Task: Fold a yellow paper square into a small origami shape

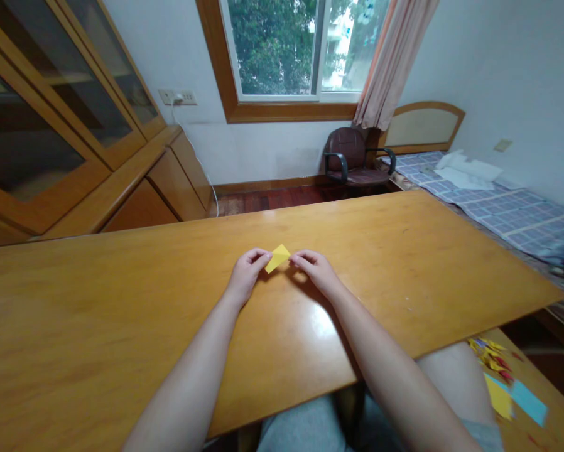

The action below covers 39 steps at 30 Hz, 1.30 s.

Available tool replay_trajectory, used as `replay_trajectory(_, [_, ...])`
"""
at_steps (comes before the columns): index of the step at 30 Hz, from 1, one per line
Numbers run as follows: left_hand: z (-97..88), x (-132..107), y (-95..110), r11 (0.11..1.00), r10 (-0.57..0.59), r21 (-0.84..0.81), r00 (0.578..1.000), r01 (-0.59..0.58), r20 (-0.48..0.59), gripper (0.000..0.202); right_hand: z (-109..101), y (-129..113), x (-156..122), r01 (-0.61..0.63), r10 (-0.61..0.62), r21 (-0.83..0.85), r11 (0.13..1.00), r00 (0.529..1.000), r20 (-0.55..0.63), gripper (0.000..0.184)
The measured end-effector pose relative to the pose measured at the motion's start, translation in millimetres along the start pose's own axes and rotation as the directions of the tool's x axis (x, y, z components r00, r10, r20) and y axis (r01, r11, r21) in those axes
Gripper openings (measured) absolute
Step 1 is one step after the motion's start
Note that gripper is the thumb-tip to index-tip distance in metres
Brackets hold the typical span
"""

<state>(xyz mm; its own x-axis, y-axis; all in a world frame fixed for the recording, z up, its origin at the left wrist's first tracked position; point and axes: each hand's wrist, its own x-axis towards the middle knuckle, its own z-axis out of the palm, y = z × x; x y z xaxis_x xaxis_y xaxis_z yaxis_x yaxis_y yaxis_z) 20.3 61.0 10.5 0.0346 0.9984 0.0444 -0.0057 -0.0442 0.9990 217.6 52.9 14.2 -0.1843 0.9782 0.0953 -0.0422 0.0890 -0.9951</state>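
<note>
A small folded yellow paper (pixel 278 257) is held just above the wooden table (pixel 122 314), near its middle. My left hand (pixel 247 274) pinches the paper's left end with curled fingers. My right hand (pixel 314 269) pinches its right end, fingers also closed. Both forearms reach in from the near edge of the table, and the wrists rest on or close to the tabletop.
A lower surface at the right (pixel 531 402) carries yellow and blue paper sheets (pixel 512 398) and several small folded pieces (pixel 492 361). A wooden cabinet (pixel 75 144) stands at the left. An armchair (pixel 352 160) and a bed (pixel 498 201) lie beyond the table.
</note>
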Motion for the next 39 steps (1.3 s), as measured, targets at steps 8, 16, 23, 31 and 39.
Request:
replay_trajectory(8, [2.0,-1,4,0.998,0.017,0.057,0.999,-0.019,0.04,0.026,2,7,0,-0.013,0.013,0.009,1.0,1.0,0.01,0.031])
replay_trajectory(16, [4.2,-5,8,0.99,-0.01,0.137,0.989,-0.011,0.15,0.026,1,2,-1,-0.009,0.009,-0.051,0.999,1.0,0.007,0.028])
replay_trajectory(23, [3.4,-4,9,0.992,-0.049,0.126,0.985,0.028,0.168,0.028,1,0,-2,0.023,-0.021,-0.054,0.998,0.999,0.033,0.027])
replay_trajectory(31, [4.8,-7,14,0.997,-0.078,0.039,0.987,0.073,0.137,0.027,1,4,0,-0.016,0.017,-0.04,0.999,0.999,0.038,0.025])
replay_trajectory(39, [3.9,-4,9,0.994,-0.074,0.086,0.982,0.06,0.171,0.027,1,5,0,-0.007,0.009,-0.067,0.998,0.999,0.034,0.025])
